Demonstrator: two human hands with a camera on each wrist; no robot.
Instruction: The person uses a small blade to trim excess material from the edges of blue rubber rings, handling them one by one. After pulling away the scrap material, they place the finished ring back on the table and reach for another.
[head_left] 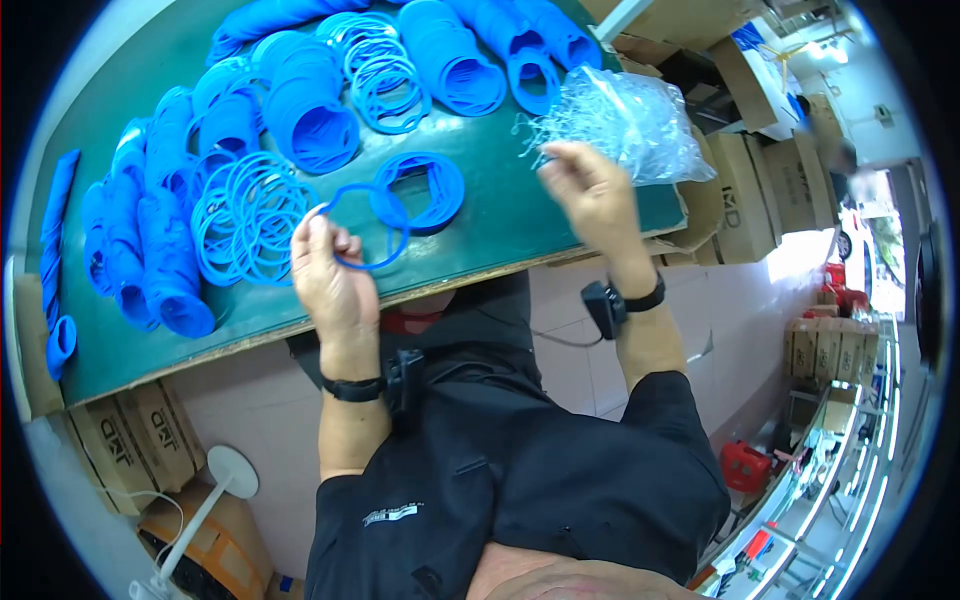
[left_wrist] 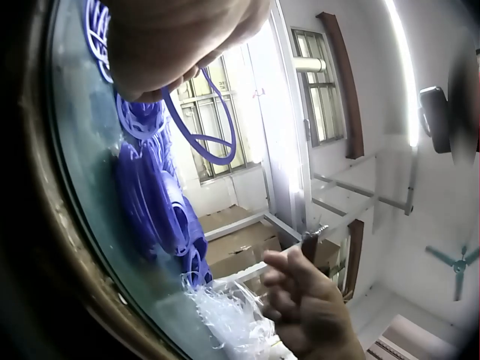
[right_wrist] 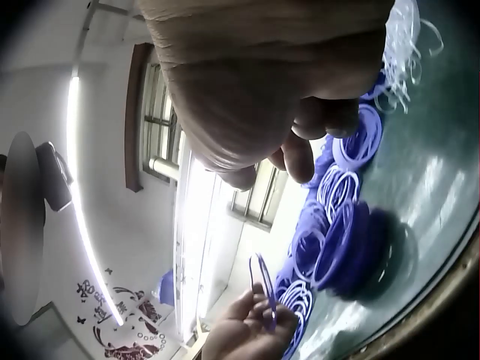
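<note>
My left hand point(head_left: 335, 280) pinches a thin blue ring point(head_left: 384, 265) between thumb and fingertips, above the table's front edge. The ring hangs as a twisted loop, also seen in the left wrist view. Behind it on the table lies a short round stack of blue rings point(head_left: 447, 188). To its left is a loose pile of thin blue rings point(head_left: 255, 225). My right hand point(head_left: 600, 205) is raised with loosely bent fingers, near a clear plastic bag point(head_left: 655, 125) of thin white strips. In the right wrist view no object shows between the right hand's fingers point(right_wrist: 298, 157).
Several long blue ring bundles point(head_left: 312, 125) line the back and left of the green table point(head_left: 520, 215). Cardboard boxes point(head_left: 745, 185) stand beyond its right end, with others point(head_left: 135, 440) below the left. A white stand point(head_left: 232, 472) is at lower left.
</note>
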